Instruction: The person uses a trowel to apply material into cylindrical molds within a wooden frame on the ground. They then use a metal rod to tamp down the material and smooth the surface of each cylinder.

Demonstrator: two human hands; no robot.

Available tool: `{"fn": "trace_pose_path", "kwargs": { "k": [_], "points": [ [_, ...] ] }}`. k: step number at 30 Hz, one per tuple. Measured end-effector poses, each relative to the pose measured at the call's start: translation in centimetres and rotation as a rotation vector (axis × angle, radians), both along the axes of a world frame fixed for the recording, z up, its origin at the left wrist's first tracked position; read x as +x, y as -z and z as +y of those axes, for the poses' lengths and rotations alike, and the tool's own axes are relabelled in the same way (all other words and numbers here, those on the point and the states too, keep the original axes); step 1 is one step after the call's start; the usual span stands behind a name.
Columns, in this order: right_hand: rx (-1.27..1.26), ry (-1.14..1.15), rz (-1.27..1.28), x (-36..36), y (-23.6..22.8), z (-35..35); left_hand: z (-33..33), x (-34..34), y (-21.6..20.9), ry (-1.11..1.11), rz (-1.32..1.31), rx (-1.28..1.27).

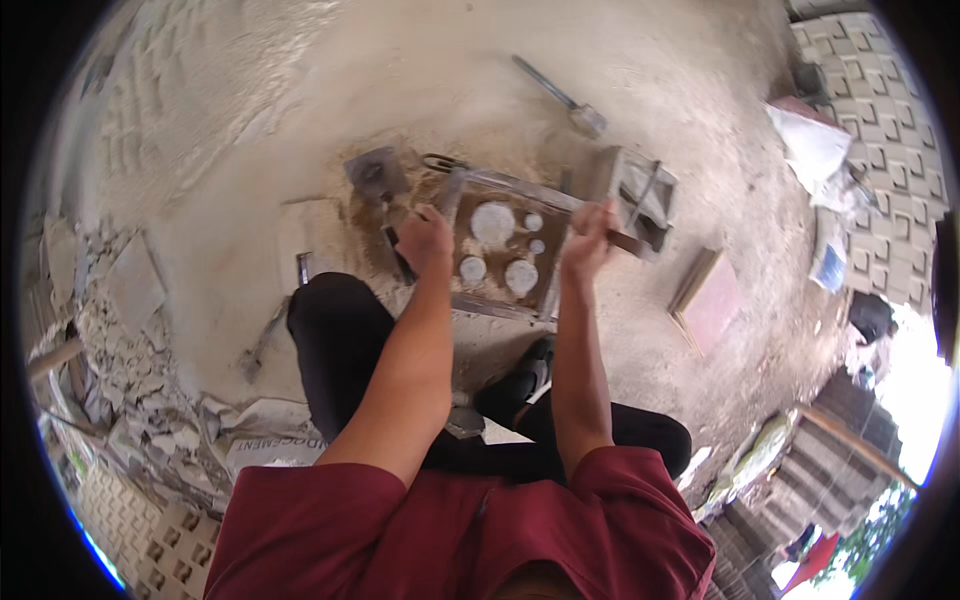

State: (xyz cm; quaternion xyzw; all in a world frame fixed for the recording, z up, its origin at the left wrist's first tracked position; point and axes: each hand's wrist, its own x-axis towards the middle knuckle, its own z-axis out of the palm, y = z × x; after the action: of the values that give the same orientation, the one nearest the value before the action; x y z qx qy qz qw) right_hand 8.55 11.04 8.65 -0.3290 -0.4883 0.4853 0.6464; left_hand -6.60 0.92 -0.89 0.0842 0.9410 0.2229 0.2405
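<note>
Spread across the whole view: sandy concrete ground (300, 120), pale and dusty. At nine o'clock, a heap of broken rubble (120, 350); at seven o'clock, a crumpled cement sack (270, 440). At two to three o'clock, stacked patterned blocks (900, 140) with white bags (815, 145) just beside.

Dead centre, slightly toward twelve: rectangular metal mould (505, 250) flat on the ground, filled with brown sand and showing several round pale patches. Just beside, at one o'clock of it, a second, empty mould frame (640, 190). At eleven o'clock of it, a small square metal plate (375, 172). At four o'clock of it, a reddish flat tile (712, 300) leaning on the ground. At twelve o'clock, well apart, a long-handled trowel (560, 95).

Left hand (425, 240) at the mould's left rim, fingers curled around a dark tool handle (395, 240). Right hand (590, 235) at the mould's right rim, fingers closed on the rim; cannot tell whether also gripping the dark bar (630, 243) poking out beyond it.
</note>
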Motion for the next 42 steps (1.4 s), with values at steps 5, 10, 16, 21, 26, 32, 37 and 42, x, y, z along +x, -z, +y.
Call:
{"fn": "trace_pose_path", "kwargs": {
  "k": [5,10,16,21,26,32,37,42],
  "points": [
    [-0.033,-0.008,-0.322,-1.5,0.7,-1.3,-0.3,1.2,0.0,-0.031,0.001,0.042],
    [0.102,-0.097,-0.104,-5.4,-1.2,-2.7,-0.5,0.2,0.5,-0.077,0.065,0.068],
    [-0.035,-0.123,-0.352,-8.6,0.2,-2.6,-0.7,0.3,0.3,-0.074,0.03,0.066],
    [0.048,-0.211,-0.581,-9.9,0.3,-1.5,-0.2,0.5,0.2,0.005,-0.021,0.036],
    [-0.104,-0.428,-0.266,-8.3,-0.2,-0.7,0.3,0.2,0.2,-0.005,0.004,0.062],
    [-0.196,-0.821,-0.32,-7.1,-3.3,0.5,-0.6,0.6,0.9,-0.008,0.0,0.036],
    [-0.113,-0.544,-0.278,-6.2,0.0,-0.8,0.1,0.9,0.3,0.003,-0.017,0.033],
    [-0.044,-0.57,-0.114,-5.6,-2.5,-0.4,-0.3,0.5,1.4,0.025,-0.079,0.074]
  ]
}}
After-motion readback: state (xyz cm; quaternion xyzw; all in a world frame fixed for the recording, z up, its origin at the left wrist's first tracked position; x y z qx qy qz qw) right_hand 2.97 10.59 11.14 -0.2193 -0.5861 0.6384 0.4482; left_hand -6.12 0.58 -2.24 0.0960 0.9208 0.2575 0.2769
